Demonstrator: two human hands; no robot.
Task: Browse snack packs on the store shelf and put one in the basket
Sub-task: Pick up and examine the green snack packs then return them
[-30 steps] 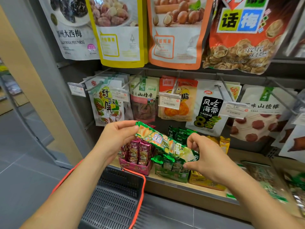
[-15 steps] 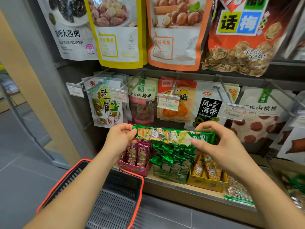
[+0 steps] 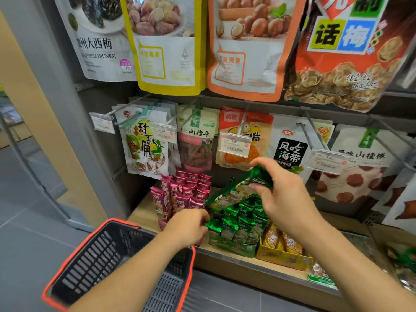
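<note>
Basket (image 3: 94, 257) hangs nearest. Left hand (image 3: 186, 228) curls by the green display box (image 3: 234, 247), grip unclear. Right hand (image 3: 286, 199) pinches the green snack pack (image 3: 236, 193) just above it. Browsing, I'd judge; next, lower it left into the basket.

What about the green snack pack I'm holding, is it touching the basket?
Apart. Head view: the right hand pinches the green snack pack above the shelf, clear of the basket lower left.
</note>
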